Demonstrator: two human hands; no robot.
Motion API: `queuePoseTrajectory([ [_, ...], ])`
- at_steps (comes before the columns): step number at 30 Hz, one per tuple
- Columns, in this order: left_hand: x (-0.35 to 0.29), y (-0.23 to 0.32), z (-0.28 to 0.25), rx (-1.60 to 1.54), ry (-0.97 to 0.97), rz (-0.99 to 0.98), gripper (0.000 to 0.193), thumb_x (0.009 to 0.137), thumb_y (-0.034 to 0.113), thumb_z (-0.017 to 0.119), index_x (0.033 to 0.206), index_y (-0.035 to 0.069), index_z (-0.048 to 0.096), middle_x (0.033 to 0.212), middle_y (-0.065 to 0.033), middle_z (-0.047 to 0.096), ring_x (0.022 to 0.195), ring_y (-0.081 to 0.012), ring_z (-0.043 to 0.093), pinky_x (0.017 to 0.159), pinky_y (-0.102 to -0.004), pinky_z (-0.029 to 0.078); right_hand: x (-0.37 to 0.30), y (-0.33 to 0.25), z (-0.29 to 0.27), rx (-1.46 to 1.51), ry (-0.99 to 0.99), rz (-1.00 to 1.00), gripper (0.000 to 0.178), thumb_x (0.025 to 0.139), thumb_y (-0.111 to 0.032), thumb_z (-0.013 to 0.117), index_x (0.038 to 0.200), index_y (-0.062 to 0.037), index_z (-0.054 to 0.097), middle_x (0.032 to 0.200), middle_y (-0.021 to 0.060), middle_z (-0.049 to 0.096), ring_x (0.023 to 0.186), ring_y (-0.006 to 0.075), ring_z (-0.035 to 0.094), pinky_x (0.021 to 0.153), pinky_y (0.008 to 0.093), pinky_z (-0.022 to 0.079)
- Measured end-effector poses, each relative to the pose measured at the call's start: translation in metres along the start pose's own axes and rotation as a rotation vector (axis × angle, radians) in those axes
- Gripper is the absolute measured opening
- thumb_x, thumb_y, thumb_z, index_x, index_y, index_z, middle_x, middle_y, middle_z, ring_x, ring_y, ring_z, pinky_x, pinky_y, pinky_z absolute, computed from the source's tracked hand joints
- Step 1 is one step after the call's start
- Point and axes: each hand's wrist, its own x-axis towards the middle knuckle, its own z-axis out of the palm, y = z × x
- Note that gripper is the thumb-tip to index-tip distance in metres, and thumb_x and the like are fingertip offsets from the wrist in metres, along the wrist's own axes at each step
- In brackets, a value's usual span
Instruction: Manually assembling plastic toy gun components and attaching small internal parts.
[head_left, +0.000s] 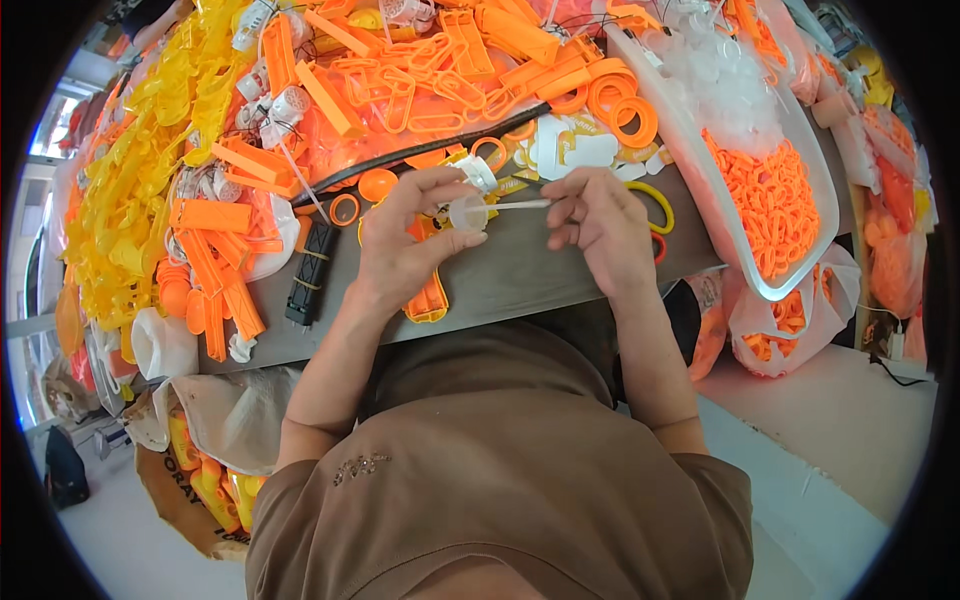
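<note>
My left hand [405, 240] is closed, with thumb and fingertips pinching a small translucent plastic cup [467, 212]. A thin white tube [518, 205] runs level from the cup toward my right hand [600, 228]. The right fingertips are closed on the tube's far end. Just beyond the cup, by my left fingers, is a white round part [478, 172]. Under my left hand, an orange and yellow plastic housing [428, 302] lies on the grey table, partly hidden. Scissors [655, 205] with a yellow and a red handle loop lie beside my right hand, partly covered by it.
Orange plastic parts [400, 85] are heaped at the back, yellow parts [150, 190] at the left. A black strap [430, 146] crosses the heap; a black bar [312, 272] lies left. A white tub [820, 215] with small orange pieces stands right. Bags hang below the table edge.
</note>
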Motion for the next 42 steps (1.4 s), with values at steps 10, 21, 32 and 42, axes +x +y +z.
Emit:
queuePoseTrajectory([
  [10, 0.002, 0.016, -0.009, 0.236, -0.083, 0.159, 0.041, 0.067, 0.01, 0.077, 0.106, 0.005, 0.063, 0.096, -0.0073, 0.066, 0.093, -0.0221, 0.058, 0.083, -0.0327, 0.043, 0.004, 0.028, 0.04, -0.376, -0.133, 0.097, 0.01, 0.087, -0.011, 0.061, 0.085, -0.0025, 0.058, 0.062, -0.0001, 0.053, 0.05, 0.005, 0.047, 0.044, 0.0189, 0.037],
  [21, 0.012, 0.003, -0.014, 0.383, -0.237, 0.347, 0.022, 0.075, 0.007, 0.068, 0.096, 0.006, 0.062, 0.089, -0.0083, 0.06, 0.084, -0.0264, 0.056, 0.076, -0.0353, 0.042, -0.001, 0.044, 0.029, -0.571, 0.076, -0.141, 0.024, 0.092, -0.011, 0.052, 0.111, 0.0021, 0.053, 0.099, 0.0104, 0.06, 0.08, 0.0182, 0.062, 0.063, 0.0271, 0.052],
  [32, 0.015, -0.006, -0.014, 0.46, -0.219, 0.472, 0.028, 0.074, -0.001, 0.064, 0.101, 0.006, 0.065, 0.087, -0.008, 0.06, 0.079, -0.0253, 0.057, 0.067, -0.0336, 0.048, -0.005, 0.042, 0.044, -0.061, 0.084, 0.184, 0.032, 0.092, -0.007, 0.048, 0.122, 0.0047, 0.043, 0.111, 0.0187, 0.057, 0.098, 0.028, 0.061, 0.082, 0.0402, 0.054],
  [42, 0.017, -0.003, -0.013, 0.42, -0.209, 0.397, 0.023, 0.078, 0.002, 0.063, 0.1, 0.006, 0.066, 0.087, -0.0073, 0.061, 0.075, -0.0243, 0.056, 0.065, -0.0324, 0.048, -0.012, 0.06, 0.05, 0.153, 0.068, 0.063, 0.03, 0.092, -0.007, 0.049, 0.116, 0.0114, 0.05, 0.111, 0.0186, 0.059, 0.102, 0.0279, 0.06, 0.09, 0.0392, 0.05],
])
